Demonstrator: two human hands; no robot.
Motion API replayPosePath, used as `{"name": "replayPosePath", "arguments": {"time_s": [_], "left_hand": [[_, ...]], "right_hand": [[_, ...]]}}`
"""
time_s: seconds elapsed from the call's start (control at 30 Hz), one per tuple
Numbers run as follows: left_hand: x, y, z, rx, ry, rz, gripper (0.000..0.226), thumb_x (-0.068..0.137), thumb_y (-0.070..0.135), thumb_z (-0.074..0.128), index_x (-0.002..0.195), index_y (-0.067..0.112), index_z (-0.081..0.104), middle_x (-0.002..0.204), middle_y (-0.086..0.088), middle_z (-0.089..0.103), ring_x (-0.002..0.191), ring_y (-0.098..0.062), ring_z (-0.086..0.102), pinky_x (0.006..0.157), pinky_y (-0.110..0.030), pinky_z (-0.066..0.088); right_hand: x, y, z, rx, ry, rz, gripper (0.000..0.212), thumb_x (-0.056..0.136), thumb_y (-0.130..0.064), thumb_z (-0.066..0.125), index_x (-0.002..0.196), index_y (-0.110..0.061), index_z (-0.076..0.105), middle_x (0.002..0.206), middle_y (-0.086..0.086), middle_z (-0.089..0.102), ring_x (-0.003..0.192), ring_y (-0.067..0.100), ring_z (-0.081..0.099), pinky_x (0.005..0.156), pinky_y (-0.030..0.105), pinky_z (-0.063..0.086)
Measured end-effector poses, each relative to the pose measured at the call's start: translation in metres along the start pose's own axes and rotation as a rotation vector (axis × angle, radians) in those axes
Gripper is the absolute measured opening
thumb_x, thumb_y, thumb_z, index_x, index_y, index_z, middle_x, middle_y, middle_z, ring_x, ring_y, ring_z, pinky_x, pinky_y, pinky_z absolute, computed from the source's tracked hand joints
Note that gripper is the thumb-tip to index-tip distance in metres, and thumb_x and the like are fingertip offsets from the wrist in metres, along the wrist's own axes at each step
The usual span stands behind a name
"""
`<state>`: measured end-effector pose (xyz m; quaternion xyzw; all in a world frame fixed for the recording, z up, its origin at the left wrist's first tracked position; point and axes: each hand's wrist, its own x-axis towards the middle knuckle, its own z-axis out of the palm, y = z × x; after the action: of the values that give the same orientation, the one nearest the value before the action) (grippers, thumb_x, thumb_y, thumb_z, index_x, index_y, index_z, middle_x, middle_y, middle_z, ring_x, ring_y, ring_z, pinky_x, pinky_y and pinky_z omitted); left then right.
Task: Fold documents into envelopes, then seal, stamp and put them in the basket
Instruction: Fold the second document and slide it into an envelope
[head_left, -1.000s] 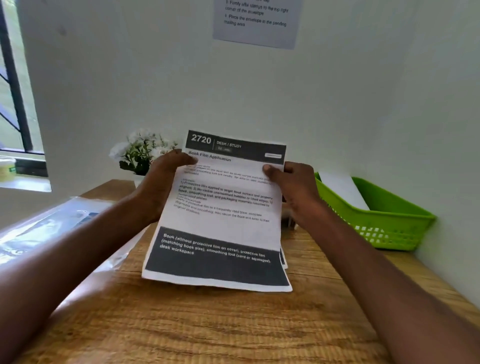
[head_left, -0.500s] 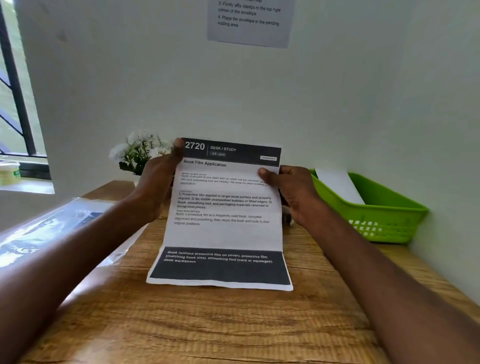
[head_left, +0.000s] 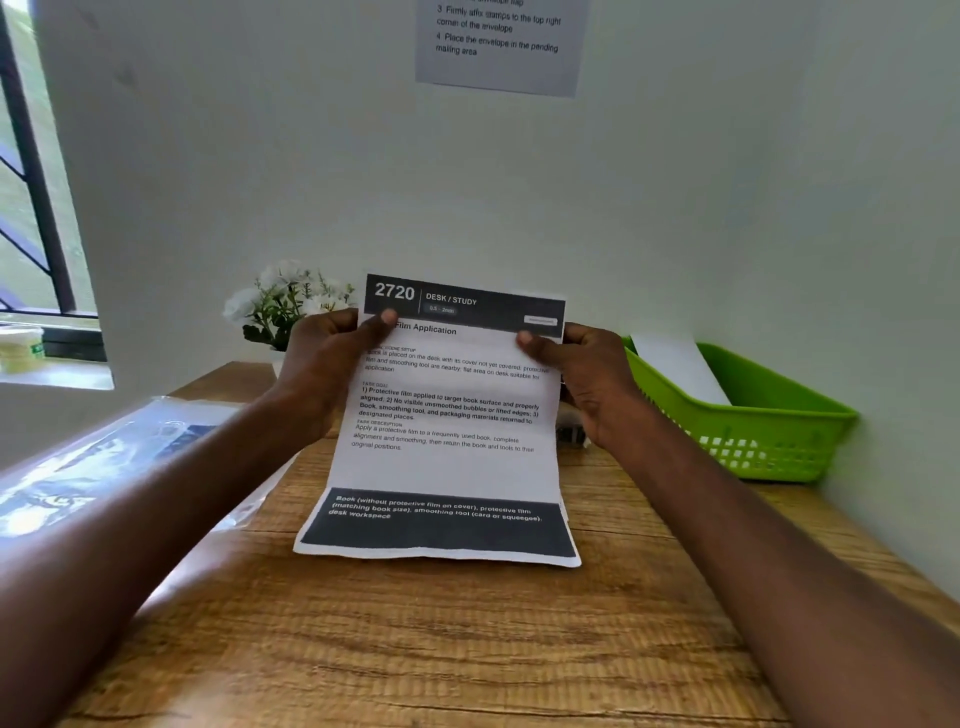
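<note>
A clear plastic sleeve is seen at the left, blurred and partly covered by the left forearm. One pot of white flowers is half hidden behind the left hand, which pinches the upper left edge of one printed white document with dark header and footer bands; its lower edge rests on the wooden worktop. The upper right edge is pinched by the right hand. One white sheet lies in one green plastic basket. A wall notice is cut off above.
</note>
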<state>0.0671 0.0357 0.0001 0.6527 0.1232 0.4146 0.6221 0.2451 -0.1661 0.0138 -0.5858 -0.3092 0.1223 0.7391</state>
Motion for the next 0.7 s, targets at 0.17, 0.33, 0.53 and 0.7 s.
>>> {"name": "replayPosePath", "arguments": {"time_s": [0.17,0.33,0.53,0.7], "left_hand": [[0.007,0.008,-0.009,-0.149,0.231,0.013,0.047,0.101,0.056,0.058,0.088,0.013,0.071,0.081,-0.011,0.078,0.063,-0.024,0.074,0.048,-0.03,0.056],[0.003,0.012,-0.013,0.008,-0.054,-0.069,0.051,0.084,0.066,0.074,0.098,0.017,0.077,0.089,-0.007,0.08,0.069,-0.02,0.076,0.049,-0.029,0.057],[0.001,0.007,-0.014,0.078,0.061,-0.069,0.037,0.085,0.036,0.084,0.105,0.006,0.074,0.092,-0.011,0.081,0.072,-0.025,0.079,0.055,-0.031,0.061],[0.004,0.007,-0.016,0.048,0.178,-0.035,0.047,0.083,0.035,0.086,0.105,-0.003,0.07,0.088,-0.014,0.08,0.066,-0.025,0.077,0.053,-0.032,0.06]], "right_hand": [[0.005,0.0,-0.01,0.02,0.088,0.007,0.026,0.073,-0.007,0.089,0.098,-0.007,0.079,0.093,0.012,0.08,0.086,0.03,0.077,0.08,0.043,0.063],[0.002,0.001,-0.003,0.033,0.04,0.007,0.031,0.074,-0.004,0.087,0.104,-0.002,0.077,0.094,0.016,0.079,0.081,0.029,0.077,0.07,0.038,0.063],[0.002,0.001,-0.003,-0.04,0.04,0.003,0.029,0.073,-0.006,0.089,0.097,0.002,0.075,0.089,0.017,0.078,0.077,0.029,0.076,0.07,0.039,0.063],[0.005,-0.005,-0.014,-0.034,0.187,-0.059,0.022,0.084,-0.021,0.084,0.096,-0.004,0.075,0.087,0.016,0.078,0.069,0.023,0.073,0.062,0.031,0.061]]}}
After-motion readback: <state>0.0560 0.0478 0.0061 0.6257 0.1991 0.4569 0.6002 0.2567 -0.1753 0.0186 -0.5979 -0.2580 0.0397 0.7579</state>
